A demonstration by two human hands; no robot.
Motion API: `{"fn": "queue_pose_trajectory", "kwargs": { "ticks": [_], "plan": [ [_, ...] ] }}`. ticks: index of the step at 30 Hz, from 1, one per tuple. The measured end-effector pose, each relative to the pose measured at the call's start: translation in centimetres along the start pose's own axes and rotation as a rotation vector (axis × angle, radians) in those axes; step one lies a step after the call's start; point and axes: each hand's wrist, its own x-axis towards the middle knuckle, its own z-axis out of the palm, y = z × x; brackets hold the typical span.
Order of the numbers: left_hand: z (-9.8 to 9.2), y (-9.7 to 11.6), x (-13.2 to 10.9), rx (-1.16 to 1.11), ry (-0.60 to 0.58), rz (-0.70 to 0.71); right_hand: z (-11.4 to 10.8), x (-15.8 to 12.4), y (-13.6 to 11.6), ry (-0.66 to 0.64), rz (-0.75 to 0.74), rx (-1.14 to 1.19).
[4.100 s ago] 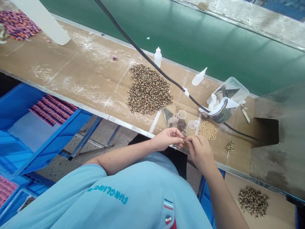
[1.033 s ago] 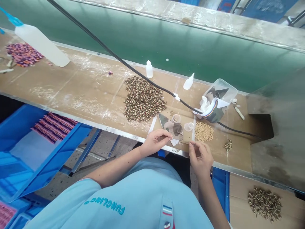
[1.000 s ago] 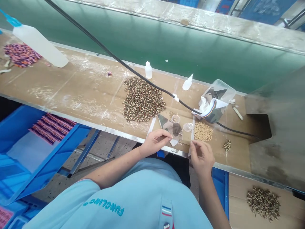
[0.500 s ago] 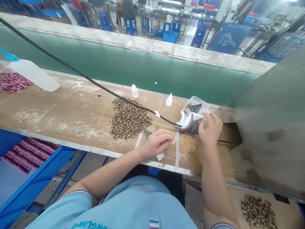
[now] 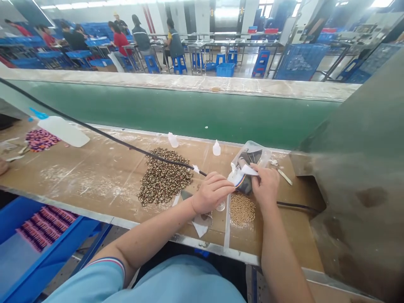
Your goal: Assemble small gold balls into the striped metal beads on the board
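Observation:
Both my hands are at a clear plastic tub [image 5: 256, 152] on the brown bench [image 5: 104, 176]; it holds a bundle of white paper and dark cloth with a striped edge [image 5: 243, 180]. My right hand [image 5: 265, 186] is closed on that bundle at the tub's front. My left hand [image 5: 211, 192] is curled, its fingertips pinched right beside the striped edge; what they hold is hidden. A small pile of tan beads [image 5: 241, 209] lies just below my hands. A larger heap of dark patterned beads [image 5: 164, 180] lies to the left. A small clear cup [image 5: 221, 206] peeks out under my left hand.
A black cable [image 5: 126, 145] crosses the bench to the tub. Two small dropper bottles [image 5: 173, 140] [image 5: 216, 148] stand at the back edge and a large white bottle [image 5: 63, 130] lies far left. A green conveyor [image 5: 189, 113] runs behind, a grey chute [image 5: 362, 176] rises on the right, and a blue crate [image 5: 38, 235] sits below left. People work in the background.
My hands left the bench's front edge and moved up to the clear tub; the right hand took hold of the bundle and the left joined it. The camera tilted up.

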Motion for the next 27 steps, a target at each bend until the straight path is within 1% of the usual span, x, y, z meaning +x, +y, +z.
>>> {"fn": "queue_pose_trajectory", "kwargs": {
  "ticks": [2, 4, 8, 12, 13, 15, 17, 19, 21, 24, 27],
  "plan": [
    [0.4, 0.0, 0.4, 0.041, -0.009, -0.012, -0.3, 0.2, -0.1, 0.053, -0.016, 0.077],
    [0.8, -0.1, 0.7, 0.075, -0.009, -0.026, -0.8, 0.2, -0.4, 0.069, -0.020, 0.199],
    [1.4, -0.1, 1.4, 0.118, -0.012, -0.021, -1.9, 0.1, -1.6, 0.005, -0.072, 0.358],
    [1.8, -0.1, 1.7, 0.119, -0.007, -0.056, -2.0, 0.0, -2.6, -0.075, -0.171, 0.433],
    [1.9, -0.1, 1.7, 0.112, 0.000, -0.064, -2.0, -0.1, -2.8, -0.095, -0.177, 0.448],
    [2.0, 0.0, 1.7, 0.092, 0.012, -0.072, -1.9, -0.1, -3.0, -0.115, -0.140, 0.466],
    [2.0, 0.0, 1.7, 0.078, 0.016, -0.076, -2.0, -0.2, -3.1, -0.107, -0.072, 0.468],
    [2.0, 0.1, 1.7, 0.075, 0.014, -0.082, -2.1, -0.3, -3.0, -0.090, -0.044, 0.469],
    [1.9, 0.2, 1.8, 0.071, 0.010, -0.102, -2.2, -0.3, -2.9, -0.087, -0.072, 0.483],
    [1.8, 0.3, 1.8, 0.066, 0.000, -0.127, -2.4, -0.2, -2.9, -0.121, -0.128, 0.486],
    [1.7, 0.3, 1.7, 0.081, -0.013, -0.109, -2.5, 0.0, -2.8, -0.121, -0.187, 0.436]
  ]
}}
